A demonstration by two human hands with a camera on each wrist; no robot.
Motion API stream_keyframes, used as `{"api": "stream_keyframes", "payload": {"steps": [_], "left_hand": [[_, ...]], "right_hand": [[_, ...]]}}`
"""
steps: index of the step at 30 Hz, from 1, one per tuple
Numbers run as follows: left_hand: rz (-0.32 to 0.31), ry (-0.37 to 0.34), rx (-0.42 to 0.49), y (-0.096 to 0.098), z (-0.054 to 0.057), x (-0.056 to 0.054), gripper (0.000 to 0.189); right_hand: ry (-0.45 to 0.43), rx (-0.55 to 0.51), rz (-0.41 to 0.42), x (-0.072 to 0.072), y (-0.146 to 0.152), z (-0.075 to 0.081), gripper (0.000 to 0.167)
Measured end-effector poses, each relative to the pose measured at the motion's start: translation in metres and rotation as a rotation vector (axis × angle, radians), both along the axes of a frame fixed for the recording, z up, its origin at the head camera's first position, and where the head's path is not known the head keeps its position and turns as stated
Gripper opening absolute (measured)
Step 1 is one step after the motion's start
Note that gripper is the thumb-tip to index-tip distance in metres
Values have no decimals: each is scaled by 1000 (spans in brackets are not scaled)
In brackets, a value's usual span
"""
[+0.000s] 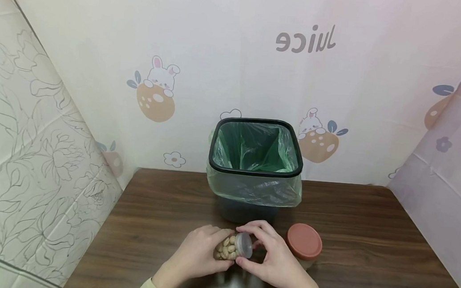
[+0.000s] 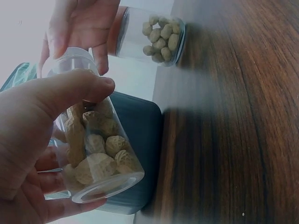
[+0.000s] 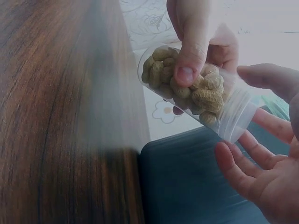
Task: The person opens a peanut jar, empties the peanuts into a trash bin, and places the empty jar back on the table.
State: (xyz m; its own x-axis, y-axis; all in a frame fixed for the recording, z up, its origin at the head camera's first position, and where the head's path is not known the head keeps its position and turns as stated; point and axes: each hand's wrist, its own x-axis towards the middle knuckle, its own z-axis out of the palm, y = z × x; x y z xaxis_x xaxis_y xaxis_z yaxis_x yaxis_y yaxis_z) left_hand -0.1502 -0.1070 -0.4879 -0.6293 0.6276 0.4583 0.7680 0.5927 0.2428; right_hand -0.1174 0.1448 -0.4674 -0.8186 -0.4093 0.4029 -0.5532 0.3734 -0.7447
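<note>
A clear jar of unshelled peanuts (image 2: pixel 96 161) lies tilted between my hands, its translucent screw lid (image 1: pixel 244 245) facing right. My left hand (image 1: pixel 203 251) grips the jar's body, the thumb across the side in the left wrist view. Around the lid, my right hand (image 1: pixel 270 258) has its fingers spread and loosely bent. In the right wrist view its thumb stands apart from the lid, while the other fingers lie close behind it; whether they touch is hard to tell. Right of that hand stands a second jar with a red lid (image 1: pixel 304 241), with nuts (image 2: pixel 161 39) inside.
A dark bin (image 1: pixel 246 210) with a black rim and a green translucent liner (image 1: pixel 251 188) stands behind my hands, near the patterned wall cloth (image 1: pixel 203 70). The dark wooden table (image 1: pixel 149 209) extends to both sides.
</note>
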Motion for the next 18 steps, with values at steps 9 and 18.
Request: {"api": "stream_keyframes", "payload": {"steps": [9, 18], "left_hand": [[15, 41, -2, 0, 1, 0, 61], [46, 69, -44, -1, 1, 0, 65]], "right_hand": [[-43, 8, -222, 1, -7, -4, 46], [-224, 45, -351, 0, -14, -5, 38]]}}
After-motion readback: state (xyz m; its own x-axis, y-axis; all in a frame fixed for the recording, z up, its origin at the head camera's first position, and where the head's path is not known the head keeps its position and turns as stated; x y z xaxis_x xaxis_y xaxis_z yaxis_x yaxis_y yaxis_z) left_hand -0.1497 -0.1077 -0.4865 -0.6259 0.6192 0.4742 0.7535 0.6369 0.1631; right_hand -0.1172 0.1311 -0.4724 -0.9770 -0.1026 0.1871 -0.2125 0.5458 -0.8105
